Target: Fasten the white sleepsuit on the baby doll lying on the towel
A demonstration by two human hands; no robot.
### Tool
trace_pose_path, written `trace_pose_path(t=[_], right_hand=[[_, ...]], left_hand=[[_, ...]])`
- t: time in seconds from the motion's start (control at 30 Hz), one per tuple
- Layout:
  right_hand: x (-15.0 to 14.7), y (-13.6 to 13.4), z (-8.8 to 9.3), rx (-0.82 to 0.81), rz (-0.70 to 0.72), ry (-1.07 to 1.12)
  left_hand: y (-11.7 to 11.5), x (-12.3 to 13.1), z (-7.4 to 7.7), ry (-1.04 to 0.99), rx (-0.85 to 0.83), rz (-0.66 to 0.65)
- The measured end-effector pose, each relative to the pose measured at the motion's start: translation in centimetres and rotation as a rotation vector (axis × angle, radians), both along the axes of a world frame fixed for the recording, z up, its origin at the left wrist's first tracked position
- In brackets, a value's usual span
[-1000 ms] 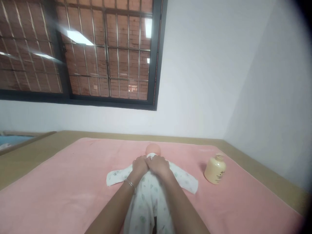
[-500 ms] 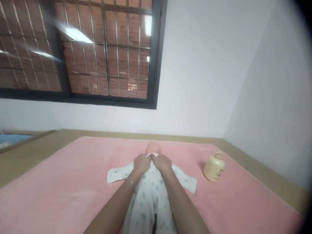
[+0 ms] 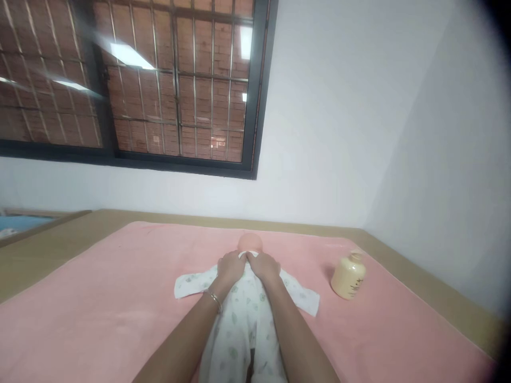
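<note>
A baby doll (image 3: 250, 243) lies on its back on a pink blanket (image 3: 120, 298), dressed in a white romper with green leaf prints (image 3: 243, 324). My left hand (image 3: 229, 267), with a bracelet on the wrist, and my right hand (image 3: 264, 267) are side by side at the doll's neck. The fingers of both are closed on the romper's collar. The sleeves spread flat to either side.
A cream bottle (image 3: 348, 275) lies tilted on the blanket to the right of the doll. The blanket covers a tan bed (image 3: 48, 244) set in a room corner. A barred window (image 3: 159, 85) is in the wall behind.
Both hands have crept a little up from the doll's chest to its neck, staying pressed together on the romper. The view shifted slightly.
</note>
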State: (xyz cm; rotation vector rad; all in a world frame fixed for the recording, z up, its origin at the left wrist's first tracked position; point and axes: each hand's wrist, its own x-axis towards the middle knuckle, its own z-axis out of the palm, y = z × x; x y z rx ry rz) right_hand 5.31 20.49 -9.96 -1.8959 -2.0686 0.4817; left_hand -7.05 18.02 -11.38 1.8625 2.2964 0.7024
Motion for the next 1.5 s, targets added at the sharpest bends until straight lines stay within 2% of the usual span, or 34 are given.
trace_pose_path(t=[0.3, 0.9, 1.37, 1.5], right_hand=[[-0.2, 0.4, -0.7, 0.011, 0.001, -0.009], [0.1, 0.0, -0.7, 0.012, 0.000, -0.027], [0.0, -0.3, -0.2, -0.016, 0.026, -0.082], [0.1, -1.0, 0.8, -0.029, 0.071, -0.114]], left_hand=[[0.0, -0.1, -0.2, 0.010, 0.015, -0.001], [-0.3, 0.1, -0.4, -0.038, 0.039, 0.008], [-0.5, 0.2, -0.4, -0.053, 0.052, 0.015], [-0.8, 0.4, 0.0, -0.033, 0.062, -0.001]])
